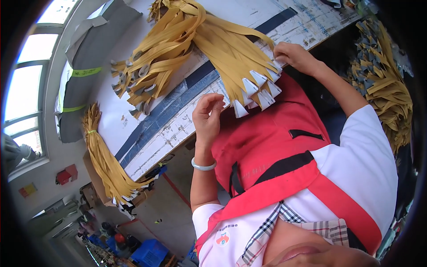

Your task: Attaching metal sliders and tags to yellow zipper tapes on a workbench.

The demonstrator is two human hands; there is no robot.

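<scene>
A bundle of mustard-yellow fabric straps [222, 49] fans over the table's near edge, its white-tipped ends [255, 86] hanging toward the red apron [271, 124]. My right hand [296, 58] is closed on one strap at the bundle's right side, pinching it near the end. To the left of the white tips, my left hand [208, 116] is raised with fingers curled and thumb against them; whether anything small is between them is hidden. Another group of yellow straps with grey ends [151, 71] lies farther left on the table.
The white worktable [151, 155] has a worn edge and dark blue tape strips. A tied yellow strap bundle [104, 155] drapes over its left end. More grey-tipped straps [382, 84] hang at the right. A grey wrapped stack [89, 66] stands by the windows. A blue crate [149, 253] is on the floor.
</scene>
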